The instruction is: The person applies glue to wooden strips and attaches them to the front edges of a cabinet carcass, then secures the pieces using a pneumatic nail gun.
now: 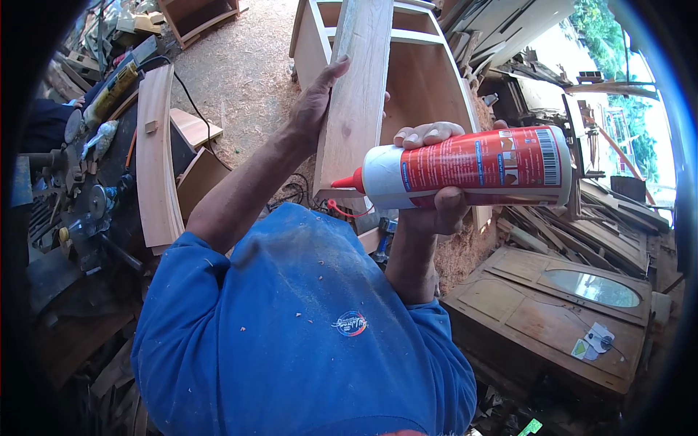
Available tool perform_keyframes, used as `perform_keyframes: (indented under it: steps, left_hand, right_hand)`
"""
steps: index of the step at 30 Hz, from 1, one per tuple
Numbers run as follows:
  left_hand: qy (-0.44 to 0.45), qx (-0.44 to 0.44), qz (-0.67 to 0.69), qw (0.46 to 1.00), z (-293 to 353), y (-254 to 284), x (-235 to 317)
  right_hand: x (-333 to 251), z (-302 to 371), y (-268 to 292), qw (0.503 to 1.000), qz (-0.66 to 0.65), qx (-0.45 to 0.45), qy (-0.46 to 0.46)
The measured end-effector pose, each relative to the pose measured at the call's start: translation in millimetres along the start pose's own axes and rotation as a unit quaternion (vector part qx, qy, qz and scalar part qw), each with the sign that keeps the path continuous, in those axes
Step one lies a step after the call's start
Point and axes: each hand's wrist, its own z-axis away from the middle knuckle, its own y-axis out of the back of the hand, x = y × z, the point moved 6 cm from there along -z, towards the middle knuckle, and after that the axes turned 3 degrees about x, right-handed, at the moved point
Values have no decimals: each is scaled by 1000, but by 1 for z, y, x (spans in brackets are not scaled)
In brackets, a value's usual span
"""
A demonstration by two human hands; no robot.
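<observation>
My left hand grips a long, pale wooden board by its sides, its thumb on the near left edge and fingertips showing at the right edge. In my right hand lies a red and white glue bottle, held sideways with fingers wrapped round it. The bottle's red nozzle points left, at the board's near end. A red cap hangs from it on a thin strap. Whether the nozzle touches the wood, I cannot tell.
A wooden cabinet frame with open compartments stands beyond the board. Curved wooden panels and a cluttered dark bench are at left. An old door panel with an oval glass lies at right. Shavings cover the floor.
</observation>
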Motion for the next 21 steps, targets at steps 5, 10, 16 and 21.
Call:
perform_keyframes:
  steps: [5, 10, 16, 21]
  left_hand:
    - [-12, 19, -5, 1000, 4, 2, 1]
    - [-5, 24, 2, 1000, 6, 8, 8]
    - [-7, 25, 35, 999, 7, 12, 14]
    - [-18, 41, 36, 998, 16, 16, 23]
  right_hand:
    - [1, 1, -7, 1000, 10, -17, 6]
    - [-6, 3, 4, 996, 78, -42, 8]
    - [-7, 2, 9, 996, 79, -30, 16]
    - [-2, 7, 12, 996, 89, -19, 4]
